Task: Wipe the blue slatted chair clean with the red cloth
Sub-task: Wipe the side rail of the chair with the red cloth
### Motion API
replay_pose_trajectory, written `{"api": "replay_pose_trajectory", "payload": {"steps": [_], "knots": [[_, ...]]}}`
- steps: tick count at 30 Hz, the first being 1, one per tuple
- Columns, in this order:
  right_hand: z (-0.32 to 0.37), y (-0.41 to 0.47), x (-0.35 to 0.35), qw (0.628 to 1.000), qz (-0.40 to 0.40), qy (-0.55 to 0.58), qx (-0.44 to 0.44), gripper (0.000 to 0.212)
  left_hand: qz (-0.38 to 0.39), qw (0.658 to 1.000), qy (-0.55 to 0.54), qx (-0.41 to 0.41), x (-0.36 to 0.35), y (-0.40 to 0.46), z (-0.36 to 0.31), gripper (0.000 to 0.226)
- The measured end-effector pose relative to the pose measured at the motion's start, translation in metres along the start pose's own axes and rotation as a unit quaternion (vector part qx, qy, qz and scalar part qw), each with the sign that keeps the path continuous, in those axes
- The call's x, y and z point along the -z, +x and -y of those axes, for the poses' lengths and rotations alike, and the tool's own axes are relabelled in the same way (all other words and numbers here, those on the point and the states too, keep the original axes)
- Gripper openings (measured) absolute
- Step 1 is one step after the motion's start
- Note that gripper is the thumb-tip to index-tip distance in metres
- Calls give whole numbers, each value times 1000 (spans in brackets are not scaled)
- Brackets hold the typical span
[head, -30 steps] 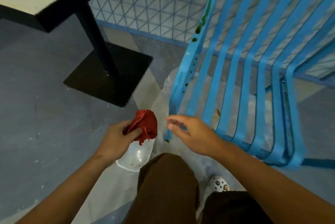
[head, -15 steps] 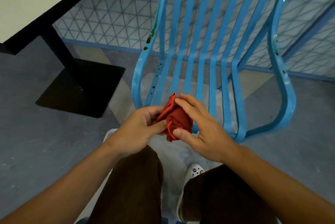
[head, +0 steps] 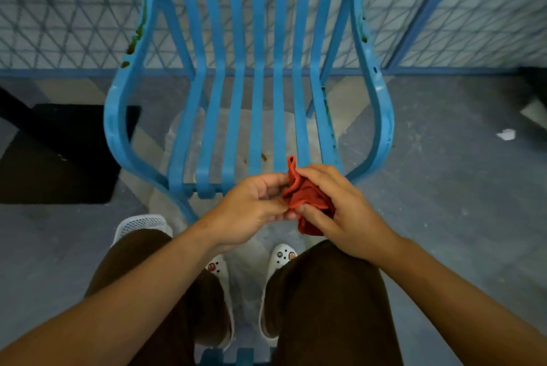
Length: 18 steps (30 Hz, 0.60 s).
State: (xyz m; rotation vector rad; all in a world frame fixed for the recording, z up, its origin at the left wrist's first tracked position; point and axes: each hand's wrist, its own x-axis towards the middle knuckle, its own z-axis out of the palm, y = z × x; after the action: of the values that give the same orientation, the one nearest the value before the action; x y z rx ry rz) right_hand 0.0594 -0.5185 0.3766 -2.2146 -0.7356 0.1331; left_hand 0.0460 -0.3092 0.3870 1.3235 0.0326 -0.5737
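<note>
The blue slatted chair point(head: 236, 117) stands straight ahead, seat towards me, with brown spots on its left frame rail and small brown specks on the seat slats. The bunched red cloth point(head: 305, 199) is held just in front of the seat's front edge. My right hand point(head: 340, 211) grips the cloth from the right, fingers curled round it. My left hand point(head: 251, 208) pinches the cloth's left edge with thumb and fingertips. Part of the cloth is hidden inside my right palm.
A black table base point(head: 59, 155) lies on the grey floor to the left of the chair. A mesh fence point(head: 473, 10) runs behind the chair. A white scrap point(head: 506, 134) lies on the floor at right. My legs and white clogs point(head: 281, 256) are below my hands.
My view has swung so the chair is now centred. The cloth went from my left hand alone to both hands, and both hands shifted right, in front of the seat edge.
</note>
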Motion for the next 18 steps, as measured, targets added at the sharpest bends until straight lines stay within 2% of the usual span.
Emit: {"api": "replay_pose_trajectory", "payload": {"steps": [7, 11, 14, 18], "knots": [[-48, -30, 38, 997, -48, -50, -31, 48, 29, 995, 93, 28, -31, 44, 7, 48], [-69, -40, 62, 987, -114, -85, -76, 39, 27, 987, 155, 13, -43, 75, 4, 40], [-80, -40, 79, 976, -156, -113, -107, 34, -3, 980, 196, -18, -51, 104, -3, 29], [-92, -25, 98, 959, -219, -130, -126, 29, -31, 977, 202, -54, -62, 149, -19, 16]]}}
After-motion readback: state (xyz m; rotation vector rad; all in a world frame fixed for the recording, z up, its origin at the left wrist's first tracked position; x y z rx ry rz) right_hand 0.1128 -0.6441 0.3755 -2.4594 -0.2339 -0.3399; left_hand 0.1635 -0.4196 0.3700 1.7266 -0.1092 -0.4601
